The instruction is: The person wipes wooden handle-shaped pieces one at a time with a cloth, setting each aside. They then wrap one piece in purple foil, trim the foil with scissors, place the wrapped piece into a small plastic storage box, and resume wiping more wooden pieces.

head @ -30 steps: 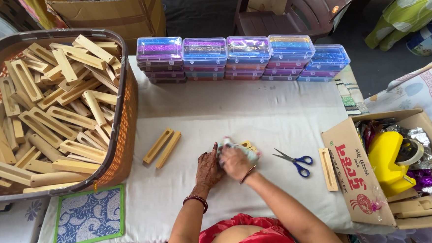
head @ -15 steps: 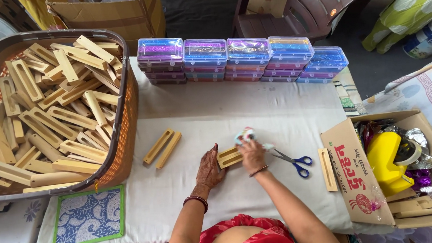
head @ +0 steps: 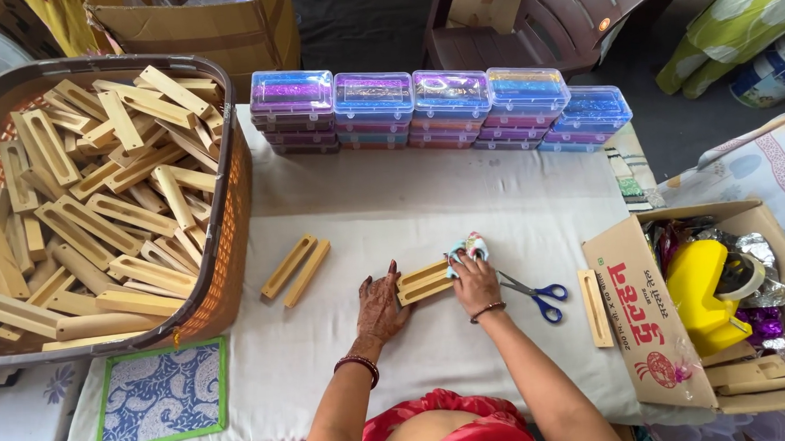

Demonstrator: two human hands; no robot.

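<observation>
Wooden tray piece held flat on the white tablecloth.
Its left end is pressed by the left hand, fingers spread; a patterned cloth is pinched against it by the right hand, beside blue scissors.

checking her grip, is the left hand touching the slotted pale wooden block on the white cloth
Touching. The head view shows the left hand pressed against the near-left end of the slotted pale wooden block, no gap.

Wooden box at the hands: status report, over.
Left hand flat on table, steadying wooden box. Right hand shut on cloth, at box's right end. Scissors lie just right, clear of the box.
</observation>
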